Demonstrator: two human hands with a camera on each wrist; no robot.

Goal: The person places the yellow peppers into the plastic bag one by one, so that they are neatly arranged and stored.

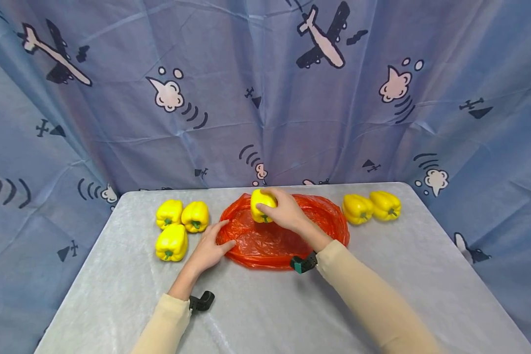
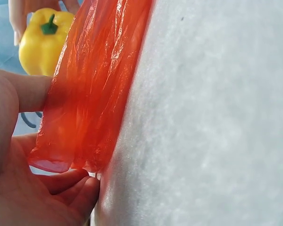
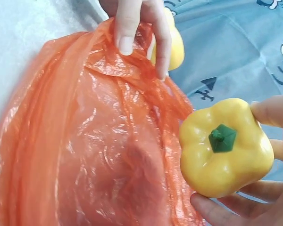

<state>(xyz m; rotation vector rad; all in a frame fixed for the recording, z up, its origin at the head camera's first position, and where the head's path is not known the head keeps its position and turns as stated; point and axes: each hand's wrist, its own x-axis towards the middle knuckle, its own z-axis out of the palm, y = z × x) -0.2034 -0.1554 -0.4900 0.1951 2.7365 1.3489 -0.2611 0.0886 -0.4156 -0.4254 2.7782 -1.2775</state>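
Observation:
A yellow bell pepper with a green stem is gripped by my right hand. The pepper hangs over the back part of an open red plastic bag. In the right wrist view, my thumb and fingers wrap the sides of the pepper, stem toward the camera. At the bag's left end, my left hand holds the rim. The left wrist view shows the thumb behind the red plastic and the other fingers curled at its lower edge. The bag's floor shows between both hands.
Left of the bag sit three more yellow peppers in a cluster. Two others stand side by side at the back right. All rest on a grey-white table, backed by a blue printed curtain.

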